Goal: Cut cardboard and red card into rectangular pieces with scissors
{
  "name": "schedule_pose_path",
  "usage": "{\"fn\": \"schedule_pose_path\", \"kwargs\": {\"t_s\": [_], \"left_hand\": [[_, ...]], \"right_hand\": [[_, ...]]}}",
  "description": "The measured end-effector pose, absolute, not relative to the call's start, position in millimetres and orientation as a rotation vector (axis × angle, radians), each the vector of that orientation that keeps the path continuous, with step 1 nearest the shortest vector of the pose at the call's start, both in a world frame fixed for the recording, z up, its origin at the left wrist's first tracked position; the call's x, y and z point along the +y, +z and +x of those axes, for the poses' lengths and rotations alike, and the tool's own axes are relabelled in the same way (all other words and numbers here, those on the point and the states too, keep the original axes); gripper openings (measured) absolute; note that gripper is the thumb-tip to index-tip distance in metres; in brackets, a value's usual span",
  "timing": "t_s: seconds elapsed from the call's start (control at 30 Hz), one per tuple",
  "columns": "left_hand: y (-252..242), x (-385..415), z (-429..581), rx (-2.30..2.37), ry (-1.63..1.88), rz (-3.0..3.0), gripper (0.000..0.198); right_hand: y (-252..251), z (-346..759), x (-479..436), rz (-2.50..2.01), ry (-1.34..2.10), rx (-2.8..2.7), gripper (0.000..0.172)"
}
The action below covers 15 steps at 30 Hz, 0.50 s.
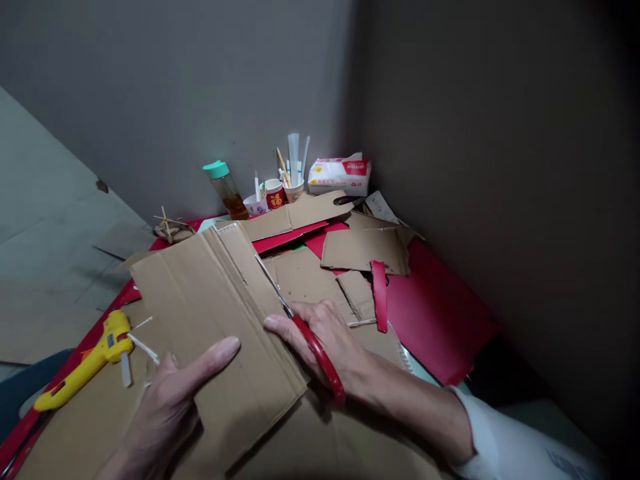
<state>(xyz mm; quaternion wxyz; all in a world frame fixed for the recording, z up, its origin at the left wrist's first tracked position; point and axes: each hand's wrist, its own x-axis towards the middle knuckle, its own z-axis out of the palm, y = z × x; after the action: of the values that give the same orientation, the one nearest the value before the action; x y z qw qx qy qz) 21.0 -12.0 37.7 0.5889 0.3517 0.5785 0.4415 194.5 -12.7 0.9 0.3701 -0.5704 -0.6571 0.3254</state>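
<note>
My left hand [173, 393] grips a folded piece of brown cardboard [210, 293] from its lower left, thumb flat on top and fingers hidden underneath. Red-handled scissors [320, 357] are in my right hand [330, 340], blades pointing up and away along the cardboard's right side. My right thumb presses on that edge too, while the other fingers are partly hidden. Crease lines run along the cardboard near its right edge. To the left of my left hand lies a yellow hot glue gun [95, 363], with a pale glue stick beneath its body.
Cardboard scraps [367, 247], a red strip [380, 297] and red sheets [430, 300] cover the table's right side. Along the wall stand a bottle with a turquoise lid [227, 190], a red cup [275, 195], a cup of sticks [294, 190] and a tissue pack [340, 177].
</note>
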Motion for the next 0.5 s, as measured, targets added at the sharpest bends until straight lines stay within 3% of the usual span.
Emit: {"fn": "schedule_pose_path", "kwargs": {"t_s": [0.13, 0.3, 0.5], "left_hand": [[41.4, -13.1, 22.9, 1.308, 1.014, 0.822, 0.076], [43.4, -12.9, 17.9, 1.261, 1.11, 0.773, 0.075], [41.6, -11.1, 15.9, 1.163, 1.224, 0.757, 0.079]], "right_hand": [[4.8, 199.8, -14.4, -1.357, 0.964, -1.624, 0.047], [22.7, 211.8, -20.1, -1.156, 1.188, -1.597, 0.035], [36.4, 219.8, -25.4, -1.083, 1.172, -1.739, 0.045]]}}
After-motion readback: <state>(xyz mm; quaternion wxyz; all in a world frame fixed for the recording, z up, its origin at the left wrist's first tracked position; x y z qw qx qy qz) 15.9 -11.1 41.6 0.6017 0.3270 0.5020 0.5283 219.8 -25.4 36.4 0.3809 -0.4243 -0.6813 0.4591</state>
